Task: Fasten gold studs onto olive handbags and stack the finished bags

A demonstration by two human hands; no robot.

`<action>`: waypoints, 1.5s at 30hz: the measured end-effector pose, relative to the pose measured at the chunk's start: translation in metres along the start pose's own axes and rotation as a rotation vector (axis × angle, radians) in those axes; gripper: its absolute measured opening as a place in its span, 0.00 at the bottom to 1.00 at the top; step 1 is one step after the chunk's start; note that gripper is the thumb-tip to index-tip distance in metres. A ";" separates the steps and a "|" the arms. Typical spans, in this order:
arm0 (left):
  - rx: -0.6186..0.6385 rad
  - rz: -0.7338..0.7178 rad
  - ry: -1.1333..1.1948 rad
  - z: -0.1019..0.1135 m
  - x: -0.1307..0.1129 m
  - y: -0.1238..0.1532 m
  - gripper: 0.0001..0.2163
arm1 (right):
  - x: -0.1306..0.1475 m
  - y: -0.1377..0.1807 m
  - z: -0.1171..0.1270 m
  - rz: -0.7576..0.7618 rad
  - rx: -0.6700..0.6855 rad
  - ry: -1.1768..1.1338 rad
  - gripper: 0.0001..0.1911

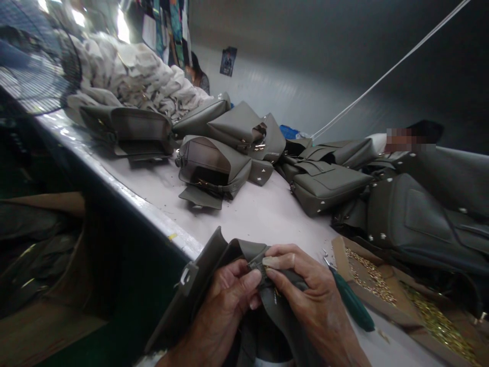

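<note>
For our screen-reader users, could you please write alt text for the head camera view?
A person's left hand and right hand grip part of a dark bag at a table. To the right lie a green-handled tool and golden bits in cardboard; more bags lie beyond.

Held bag (203, 278): smooth, matt, perhaps leather; tray (341, 262): cardboard.

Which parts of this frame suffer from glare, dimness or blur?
Head view: a light at upper left is blown out to white; the table edge below the fan carries glare; the carton at lower left is dim; left hand and right hand read clearly, but fine detail on their bag is soft.
</note>
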State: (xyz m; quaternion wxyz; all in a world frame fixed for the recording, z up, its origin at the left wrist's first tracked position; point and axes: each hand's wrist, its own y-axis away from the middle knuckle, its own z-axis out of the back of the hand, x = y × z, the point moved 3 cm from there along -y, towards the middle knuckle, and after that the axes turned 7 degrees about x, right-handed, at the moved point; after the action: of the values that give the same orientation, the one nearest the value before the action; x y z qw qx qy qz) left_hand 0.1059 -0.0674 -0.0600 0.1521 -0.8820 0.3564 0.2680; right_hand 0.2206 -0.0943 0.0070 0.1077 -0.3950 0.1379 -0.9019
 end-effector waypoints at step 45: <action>0.004 0.018 -0.043 0.002 -0.003 -0.001 0.09 | -0.010 -0.012 -0.001 -0.129 0.078 -0.139 0.12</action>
State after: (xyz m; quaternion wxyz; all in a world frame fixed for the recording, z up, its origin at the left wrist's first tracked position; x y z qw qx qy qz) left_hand 0.1043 -0.0641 -0.0598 0.1593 -0.8725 0.3616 0.2875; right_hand 0.2254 -0.0803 0.0038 0.0739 -0.4601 0.0693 -0.8821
